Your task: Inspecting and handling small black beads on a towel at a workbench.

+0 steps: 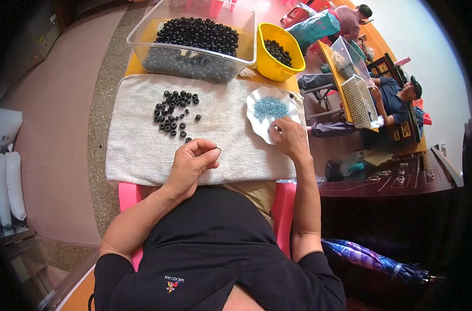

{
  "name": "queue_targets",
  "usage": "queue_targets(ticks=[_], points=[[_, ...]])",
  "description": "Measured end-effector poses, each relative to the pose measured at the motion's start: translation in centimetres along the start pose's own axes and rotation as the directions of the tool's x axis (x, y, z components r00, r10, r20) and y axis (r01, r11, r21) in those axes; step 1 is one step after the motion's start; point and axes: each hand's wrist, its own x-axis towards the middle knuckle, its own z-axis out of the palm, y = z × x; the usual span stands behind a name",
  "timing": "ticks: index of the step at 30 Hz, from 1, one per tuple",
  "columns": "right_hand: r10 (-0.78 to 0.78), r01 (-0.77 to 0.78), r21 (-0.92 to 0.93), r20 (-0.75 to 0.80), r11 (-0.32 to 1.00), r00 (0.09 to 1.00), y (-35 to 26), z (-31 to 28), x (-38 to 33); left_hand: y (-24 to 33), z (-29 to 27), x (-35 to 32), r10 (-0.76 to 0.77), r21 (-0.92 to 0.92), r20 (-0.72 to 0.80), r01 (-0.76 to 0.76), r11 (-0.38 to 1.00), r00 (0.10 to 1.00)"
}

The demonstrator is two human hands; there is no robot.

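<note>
— What is the left hand doing?

— It is resting on the white towel, fingers curled in, thumb and forefinger pinching something tiny and dark at its two o'clock side. It is too small to tell what it is.

— And the right hand?

— It is reaching to the white plate, fingertips bunched at the plate's five o'clock edge, touching or picking at the small blue beads. Whether it is actually gripping one, nobody could tell from here.

— How are those beads looking?

— They are lying as a loose pale-blue heap in the middle of the plate, each one very fine, far smaller than the black ones.

— Where are the black ones sitting?

— The scattered black beads are lying on the towel at about eleven o'clock from the left hand: round, matte, ring-like with holes. Beyond them, at twelve o'clock, the clear plastic tub is holding a big pile of the same sort, and the yellow bowl just beside it, at one o'clock, is holding a smaller lot.

— Anything else around?

— Two other people are sitting at three o'clock, well apart, and a folded umbrella is lying at five o'clock.
</note>
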Motion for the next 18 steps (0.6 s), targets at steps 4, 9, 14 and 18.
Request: queue_targets(ticks=[4,9,14,18], points=[[0.013,-0.013,0.01,0.055,1.0,0.998,-0.3,-0.1,-0.1,-0.1,0.0,0.0,0.001,-0.013,-0.006,-0.001,1.0,1.0],[-0.024,0.017,0.126,0.052,0.992,0.998,-0.3,-0.1,-0.7,-0.1,0.0,0.0,0.0,-0.013,-0.014,0.0,1.0,1.0],[-0.055,0.051,0.198,0.016,0.979,0.998,-1.0,-0.3,-1.3,-0.2,-0.1,0.1,-0.016,-0.011,-0.019,0.016,1.0,1.0],[-0.111,0.112,0.223,-0.017,0.968,0.994,-0.9,0.1,-1.7,0.0,0.0,0.0,-0.022,0.002,-0.026,0.022,1.0,0.999]])
